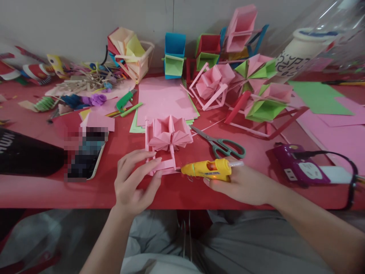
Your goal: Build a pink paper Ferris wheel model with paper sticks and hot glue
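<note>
Left hand (pixel 132 186) pinches the near edge of a pink folded-paper model (pixel 171 137), right hand (pixel 245 185) grasping a yellow plastic glue gun (pixel 209 170) beside it.

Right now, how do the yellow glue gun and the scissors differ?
The yellow glue gun is held in the right hand; the scissors lie on the red table. The glue gun's body is yellow; the scissors' handles are grey-green. The glue gun's nozzle is at the pink paper frame; the scissors' tips lie near the paper stack. Both point leftward.
</note>
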The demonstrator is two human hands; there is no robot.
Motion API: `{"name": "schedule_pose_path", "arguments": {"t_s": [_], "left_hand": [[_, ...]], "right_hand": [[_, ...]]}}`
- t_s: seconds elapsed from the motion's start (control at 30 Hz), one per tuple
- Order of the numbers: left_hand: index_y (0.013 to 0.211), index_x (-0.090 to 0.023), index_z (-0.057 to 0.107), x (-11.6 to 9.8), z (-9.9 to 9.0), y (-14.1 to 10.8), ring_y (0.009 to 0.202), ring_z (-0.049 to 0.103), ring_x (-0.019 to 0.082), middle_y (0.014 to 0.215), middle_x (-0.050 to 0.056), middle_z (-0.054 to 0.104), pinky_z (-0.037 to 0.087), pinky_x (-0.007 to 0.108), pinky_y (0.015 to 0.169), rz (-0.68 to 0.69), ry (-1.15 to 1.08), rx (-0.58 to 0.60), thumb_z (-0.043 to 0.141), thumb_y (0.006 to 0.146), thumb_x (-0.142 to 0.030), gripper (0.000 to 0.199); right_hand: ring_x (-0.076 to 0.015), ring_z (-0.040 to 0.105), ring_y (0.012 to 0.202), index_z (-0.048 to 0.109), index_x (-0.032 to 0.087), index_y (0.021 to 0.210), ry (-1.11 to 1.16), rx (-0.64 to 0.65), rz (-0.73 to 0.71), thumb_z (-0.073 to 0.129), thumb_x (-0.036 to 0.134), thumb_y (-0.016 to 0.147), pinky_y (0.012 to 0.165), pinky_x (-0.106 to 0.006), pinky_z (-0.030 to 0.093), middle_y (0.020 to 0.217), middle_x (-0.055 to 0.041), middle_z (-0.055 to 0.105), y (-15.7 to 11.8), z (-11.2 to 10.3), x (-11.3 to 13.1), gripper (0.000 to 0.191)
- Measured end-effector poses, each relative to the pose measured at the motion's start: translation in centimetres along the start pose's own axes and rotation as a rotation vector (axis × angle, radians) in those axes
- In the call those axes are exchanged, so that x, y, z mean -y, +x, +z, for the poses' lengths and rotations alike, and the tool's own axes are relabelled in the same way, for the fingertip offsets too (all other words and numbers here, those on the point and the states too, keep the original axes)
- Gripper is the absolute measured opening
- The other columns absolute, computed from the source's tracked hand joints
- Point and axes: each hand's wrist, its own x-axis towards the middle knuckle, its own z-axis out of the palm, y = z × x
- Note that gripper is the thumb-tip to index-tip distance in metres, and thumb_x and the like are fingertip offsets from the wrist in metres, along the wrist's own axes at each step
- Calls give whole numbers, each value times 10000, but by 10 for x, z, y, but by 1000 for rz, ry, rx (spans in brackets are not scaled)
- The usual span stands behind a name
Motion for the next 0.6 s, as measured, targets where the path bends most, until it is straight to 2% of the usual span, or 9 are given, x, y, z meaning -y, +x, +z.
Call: {"name": "schedule_pose_path", "arguments": {"t_s": [0.1,0.23,0.4,0.5,0.6], "left_hand": [[1087,-182,708,0,0,1,1039,668,291,1103,111,702,551,498,898,2,5,0,733,778,-25,347],[1091,-200,709,0,-1,1,1036,674,283,1105,100,702,555,487,908,13,16,-1,733,779,-35,355],[1101,-224,715,3,-1,0,1035,681,280,1109,91,708,559,489,919,23,23,2,746,768,-50,377],[1117,-243,720,5,-1,-2,1036,684,280,1121,86,714,561,489,922,31,22,7,761,760,-65,401],[1133,-272,722,6,-1,-3,1047,684,274,1133,70,716,561,486,933,28,28,0,769,774,-104,400]], "right_hand": [[-191,672,675,746,222,860,-8,51,21,519,293,866,640,-304,510,771,-19,757,0,0,0,238],[-202,680,733,749,221,891,-31,56,19,517,313,880,688,-315,514,819,-29,767,-1,-1,-2,249],[-178,649,666,742,216,890,-31,57,4,534,284,874,652,-294,503,763,-14,741,-1,-1,-4,219],[-179,648,653,741,199,865,-42,78,51,540,306,873,637,-294,510,740,-20,732,-3,-2,-3,227],[-180,674,670,760,210,938,-23,91,86,562,319,875,655,-295,543,792,-10,760,-10,-9,-2,234]]}}
